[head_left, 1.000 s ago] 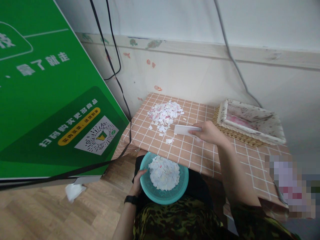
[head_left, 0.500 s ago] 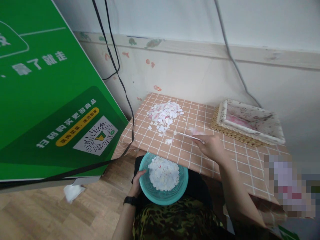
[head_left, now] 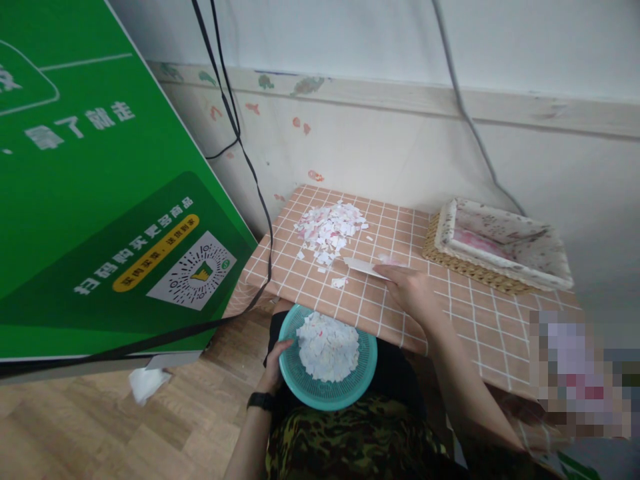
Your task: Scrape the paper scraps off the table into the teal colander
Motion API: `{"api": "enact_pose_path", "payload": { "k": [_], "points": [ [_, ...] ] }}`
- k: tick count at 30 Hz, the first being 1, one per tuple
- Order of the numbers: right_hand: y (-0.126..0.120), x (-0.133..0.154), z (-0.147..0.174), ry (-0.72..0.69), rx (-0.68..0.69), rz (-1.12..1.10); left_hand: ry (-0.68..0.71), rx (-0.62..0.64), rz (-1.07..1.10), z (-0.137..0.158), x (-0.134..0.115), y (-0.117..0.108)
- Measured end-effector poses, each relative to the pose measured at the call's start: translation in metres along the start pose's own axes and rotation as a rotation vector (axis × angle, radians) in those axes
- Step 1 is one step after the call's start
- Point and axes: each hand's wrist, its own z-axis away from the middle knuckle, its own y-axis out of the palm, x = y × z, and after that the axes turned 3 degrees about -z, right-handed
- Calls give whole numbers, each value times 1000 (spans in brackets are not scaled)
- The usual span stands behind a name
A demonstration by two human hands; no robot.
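Fingers of the right hand (head_left: 407, 290) pinch one end of a white card (head_left: 361, 267) above a checked table (head_left: 485, 333), with no gap showing between fingertips and card; whether its far edge touches the cloth cannot be told. Below, the left hand (head_left: 277, 360) grips a green basin (head_left: 360, 395) by its left rim, thumb on top, the other fingers hidden beneath. The basin rests on the person's lap, just in front of the table edge, with whitish scraps (head_left: 327, 347) heaped inside. Close by the card's tip lies a small cluster (head_left: 339, 283) of paper bits; just beyond it spreads a larger pile (head_left: 330, 230), white flecked with pink. A pale pink tuft (head_left: 387, 259) sits beside the right fingertips. A lined wicker basket (head_left: 440, 243) stands farther right, near the wall (head_left: 375, 153). At left, a black strap (head_left: 259, 187) hangs across the table's corner and before a green panel (head_left: 75, 233). A white bag (head_left: 148, 385) lies on the wooden floor (head_left: 200, 413).
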Motion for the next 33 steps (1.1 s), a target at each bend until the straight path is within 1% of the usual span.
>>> {"api": "enact_pose_path", "payload": {
  "k": [3, 6, 8, 10, 13, 16, 19, 23, 27, 33],
  "points": [
    [0, 3, -4, 96, -41, -2, 10, -3, 8, -1, 1, -1],
    [-3, 9, -9, 265, -109, -14, 21, -17, 13, -2, 2, -1],
    [-4, 11, -13, 360, -115, -71, 25, -23, 12, -2, 2, -1],
    [-4, 11, -17, 420, -91, -174, 27, -20, 8, -2, 2, -1],
    [-2, 11, -20, 461, -82, -272, 22, -21, 5, -2, 3, -3],
    [-3, 15, -21, 470, -112, -281, 22, -20, 4, -2, 3, -4],
    [-5, 22, -20, 419, -95, -288, 32, -14, 7, -1, 3, -3],
    [-6, 28, -18, 337, -38, -179, 42, -16, 0, 1, 0, 0],
    [-7, 29, -16, 296, 4, -89, 39, -26, 1, 2, -1, 1],
    [-8, 24, -15, 296, -34, -42, 19, 10, 15, 0, 1, -1]
  ]
}}
